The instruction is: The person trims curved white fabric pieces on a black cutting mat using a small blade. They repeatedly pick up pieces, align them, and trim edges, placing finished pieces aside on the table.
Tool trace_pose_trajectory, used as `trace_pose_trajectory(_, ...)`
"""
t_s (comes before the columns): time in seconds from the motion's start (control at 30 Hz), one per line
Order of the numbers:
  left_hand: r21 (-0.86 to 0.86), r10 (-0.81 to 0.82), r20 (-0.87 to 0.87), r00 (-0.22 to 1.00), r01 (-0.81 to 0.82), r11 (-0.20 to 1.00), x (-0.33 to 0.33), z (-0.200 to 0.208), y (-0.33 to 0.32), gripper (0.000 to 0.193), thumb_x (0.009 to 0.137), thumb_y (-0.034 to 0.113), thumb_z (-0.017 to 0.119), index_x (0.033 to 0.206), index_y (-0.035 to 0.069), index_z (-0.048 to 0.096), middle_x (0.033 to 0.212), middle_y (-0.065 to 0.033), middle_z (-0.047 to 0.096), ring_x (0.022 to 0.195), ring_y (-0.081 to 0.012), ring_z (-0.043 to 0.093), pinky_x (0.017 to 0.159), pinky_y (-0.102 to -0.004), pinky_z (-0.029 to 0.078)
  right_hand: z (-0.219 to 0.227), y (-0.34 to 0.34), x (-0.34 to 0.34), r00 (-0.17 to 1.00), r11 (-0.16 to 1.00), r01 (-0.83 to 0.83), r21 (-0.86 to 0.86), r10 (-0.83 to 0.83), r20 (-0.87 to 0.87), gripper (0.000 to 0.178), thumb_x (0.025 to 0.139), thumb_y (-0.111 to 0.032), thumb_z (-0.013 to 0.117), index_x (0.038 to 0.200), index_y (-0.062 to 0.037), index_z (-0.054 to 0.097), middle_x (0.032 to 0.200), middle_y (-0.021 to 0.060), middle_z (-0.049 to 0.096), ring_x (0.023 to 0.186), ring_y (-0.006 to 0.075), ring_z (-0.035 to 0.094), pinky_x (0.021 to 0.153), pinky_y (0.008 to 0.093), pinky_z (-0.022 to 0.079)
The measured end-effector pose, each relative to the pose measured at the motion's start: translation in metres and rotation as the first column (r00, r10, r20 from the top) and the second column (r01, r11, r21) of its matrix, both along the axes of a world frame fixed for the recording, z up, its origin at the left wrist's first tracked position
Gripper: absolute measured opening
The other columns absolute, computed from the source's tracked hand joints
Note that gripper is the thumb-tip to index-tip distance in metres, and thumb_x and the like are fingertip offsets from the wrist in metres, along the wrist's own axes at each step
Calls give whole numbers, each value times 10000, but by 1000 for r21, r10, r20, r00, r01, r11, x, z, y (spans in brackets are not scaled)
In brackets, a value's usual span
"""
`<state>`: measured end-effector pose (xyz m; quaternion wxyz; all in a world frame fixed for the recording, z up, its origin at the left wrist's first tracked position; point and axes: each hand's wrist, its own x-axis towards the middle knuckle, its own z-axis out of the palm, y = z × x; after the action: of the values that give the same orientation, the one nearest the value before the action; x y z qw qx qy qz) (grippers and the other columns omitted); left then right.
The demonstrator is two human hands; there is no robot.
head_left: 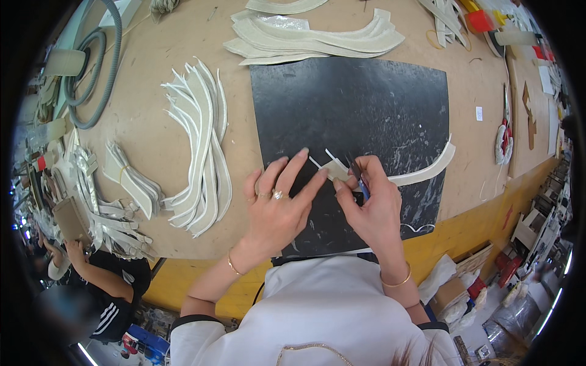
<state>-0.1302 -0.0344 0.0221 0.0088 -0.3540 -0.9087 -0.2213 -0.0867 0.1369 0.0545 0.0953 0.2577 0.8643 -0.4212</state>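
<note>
A curved off-white strip (427, 173) lies across the black mat (351, 100), its left end between my hands and partly hidden by them. Thin white cord ends stick out beyond that end. My left hand (278, 198) rests with fingers spread, the index fingertip against the strip's end. My right hand (373, 201) is closed around small thread snips (364, 188) with blue handles and dark pointed blades. Its thumb and fingers are also close to the strip; whether they pinch it I cannot tell.
Curved strips lie piled left of the mat (204, 152), with a banded bundle (131, 180) beyond. More curved pieces (317, 36) are stacked behind it. Red-handled scissors (504, 137) lie at the right. A grey hose (113, 67) coils at far left, and another person (101, 274) works at lower left.
</note>
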Motion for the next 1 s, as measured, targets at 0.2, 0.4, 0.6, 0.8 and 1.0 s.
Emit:
trace_pose_trajectory(0.2, -153, 44, -63, 997, -53, 987, 5, -5, -1, 524, 751, 174, 702, 1251, 323, 660, 1446, -37, 503, 1282, -247, 454, 1093, -463, 227, -2, -1, 1, 999, 1000, 30, -8, -30, -20, 250, 834, -150, 729, 969, -61, 538, 696, 39, 634, 573, 125, 531, 573, 281, 422)
trace_pose_trajectory(0.4, -89, 47, -234, 971, -69, 994, 17, -10, 3, 476, 796, 147, 664, 1271, 142, 648, 1423, -35, 533, 1310, -225, 457, 1121, -427, 225, -5, 0, 2, 999, 1000, 2, 20, -1, -53, 266, 836, -148, 720, 998, -63, 527, 725, 55, 659, 622, 201, 620, 594, 318, 452)
trace_pose_trajectory(0.6, -75, -106, 60, 993, 111, 991, 20, -11, -1, 573, 819, 61, 624, 1386, 96, 548, 1482, -23, 481, 1402, -245, 397, 1162, -453, 193, -5, 2, 5, 997, 999, -42, 9, 42, -60, 288, 866, -149, 693, 1068, -55, 511, 755, 82, 680, 629, 254, 642, 599, 354, 473)
trace_pose_trajectory(0.8, -137, -95, 87, 992, 106, 985, 26, -9, 3, 636, 813, 25, 614, 1431, 114, 494, 1517, -37, 435, 1447, -267, 333, 1197, -515, 97, 2, 14, 27, 999, 1000, -13, -19, 12, -38, 303, 901, -167, 666, 1133, -56, 506, 799, 116, 696, 695, 319, 685, 626, 398, 506)
trace_pose_trajectory(1.0, -232, -150, -13, 989, 143, 962, 24, -9, 2, 719, 748, 128, 722, 1430, 150, 494, 1560, -47, 369, 1476, -281, 272, 1199, -516, 84, -4, 23, 36, 988, 1000, -20, -5, 19, -155, 285, 874, -91, 716, 1046, -46, 494, 723, 37, 662, 554, 94, 467, 525, 251, 373)
